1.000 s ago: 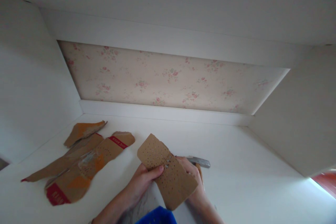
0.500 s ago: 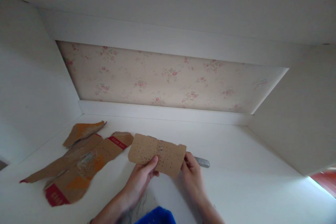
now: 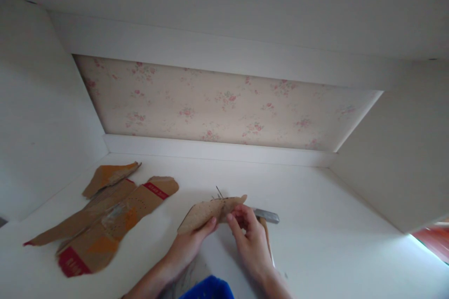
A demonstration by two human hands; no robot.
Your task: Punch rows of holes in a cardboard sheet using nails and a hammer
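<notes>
Cardboard point(image 3: 200, 216) has tipped, left fingers point(image 3: 209, 227) gripping its near edge, right fingers point(image 3: 235, 227) beside it, grip unclear.

Above the worktop point(image 3: 333, 243), we are gripping a cardboard piece point(image 3: 200, 214) with our left fingers point(image 3: 209, 225); thin spikes point(image 3: 219, 192) are jutting from its far side. Our right fingers point(image 3: 235, 228) are touching its right part, near a metal-headed tool point(image 3: 268, 216). Torn scraps point(image 3: 115, 231) are lying left.

Hammer point(image 3: 268, 216) partly behind the right hand point(image 3: 251, 243)
</notes>
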